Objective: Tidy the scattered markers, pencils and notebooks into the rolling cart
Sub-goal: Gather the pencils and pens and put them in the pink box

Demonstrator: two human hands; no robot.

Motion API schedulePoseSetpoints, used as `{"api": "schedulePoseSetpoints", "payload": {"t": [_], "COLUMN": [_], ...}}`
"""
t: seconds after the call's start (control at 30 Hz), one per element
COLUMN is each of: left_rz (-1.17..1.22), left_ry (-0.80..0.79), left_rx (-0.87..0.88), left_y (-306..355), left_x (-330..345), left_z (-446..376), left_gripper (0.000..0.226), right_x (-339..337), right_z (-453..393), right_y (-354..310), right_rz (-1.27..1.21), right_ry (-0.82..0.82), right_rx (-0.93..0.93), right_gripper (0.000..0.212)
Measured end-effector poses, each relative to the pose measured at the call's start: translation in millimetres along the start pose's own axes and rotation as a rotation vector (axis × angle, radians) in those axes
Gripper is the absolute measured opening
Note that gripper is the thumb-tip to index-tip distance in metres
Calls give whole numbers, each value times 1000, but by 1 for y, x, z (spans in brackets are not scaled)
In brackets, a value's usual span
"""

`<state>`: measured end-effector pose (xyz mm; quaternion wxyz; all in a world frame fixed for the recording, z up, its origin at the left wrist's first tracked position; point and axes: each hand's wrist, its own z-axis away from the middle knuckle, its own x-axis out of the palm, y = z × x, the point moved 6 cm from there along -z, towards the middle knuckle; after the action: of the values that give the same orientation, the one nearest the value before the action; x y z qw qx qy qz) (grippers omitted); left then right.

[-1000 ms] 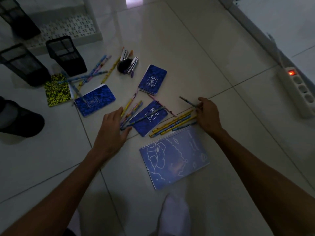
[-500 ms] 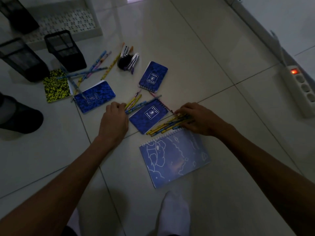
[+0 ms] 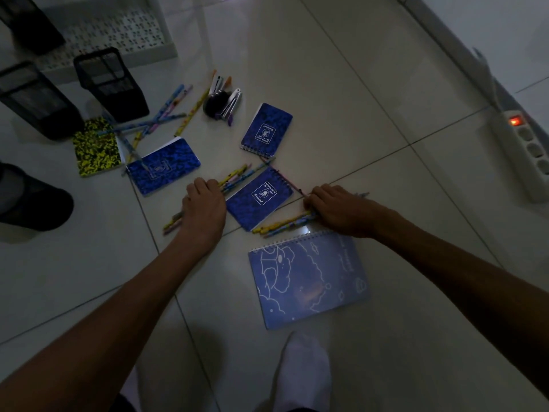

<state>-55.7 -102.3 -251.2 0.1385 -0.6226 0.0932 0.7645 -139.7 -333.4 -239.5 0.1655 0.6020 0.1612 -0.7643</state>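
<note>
On the dim tiled floor my left hand (image 3: pixel 204 208) is closed around a bunch of pencils (image 3: pixel 234 178) that stick out on both sides of it. My right hand (image 3: pixel 335 208) grips a second bunch of pencils (image 3: pixel 282 226) lying just above a large light-blue spiral notebook (image 3: pixel 307 278). Between my hands lies a small dark-blue notebook (image 3: pixel 258 197). Two more dark-blue notebooks (image 3: pixel 266 127) (image 3: pixel 163 166) and a yellow speckled one (image 3: pixel 96 147) lie farther off. More pencils (image 3: pixel 154 123) are crossed near the yellow one. Markers (image 3: pixel 227 102) lean on a dark round object.
The white rolling cart's perforated bottom shelf (image 3: pixel 110 28) is at the top left. Black mesh holders (image 3: pixel 110 81) (image 3: pixel 35 99) stand before it. A dark container (image 3: pixel 29 200) sits at the left edge. A power strip (image 3: pixel 528 150) with a lit switch lies right. My socked foot (image 3: pixel 306 373) is below.
Both hands closed over their pencil bunches. My right hand slid left along the floor, gathering the pencils together; my left hand curled from flat to gripping.
</note>
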Motion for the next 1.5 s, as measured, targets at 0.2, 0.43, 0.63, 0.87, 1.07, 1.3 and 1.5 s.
{"api": "schedulePoseSetpoints", "payload": {"t": [0.2,0.43,0.63,0.87,1.07,1.3,1.5], "left_rz": [-6,346,618,865,1024,1360,1212], "left_ry": [20,-68,-49,-129,-189,-326,-264], "left_rx": [20,-41,-166,-269,-313,-314,-200], "left_y": [-2,-17,-21,-24,-32,-29,-56], "left_x": [3,8,-10,0,7,-14,-78], "left_z": [3,-6,-9,-16,-14,-17,-33], "left_gripper": [29,26,28,38,35,20,3], "right_x": [4,-9,-23,1,0,-22,-101], "right_z": [-4,-10,-50,-90,-91,-77,-107], "right_y": [-7,-2,11,14,-1,16,-5], "right_rz": [-48,-323,-657,-575,-298,-829,-1175], "right_ry": [-10,41,197,46,14,99,331], "right_rx": [-14,179,541,628,508,726,699], "right_gripper": [38,16,27,27,16,25,24]}}
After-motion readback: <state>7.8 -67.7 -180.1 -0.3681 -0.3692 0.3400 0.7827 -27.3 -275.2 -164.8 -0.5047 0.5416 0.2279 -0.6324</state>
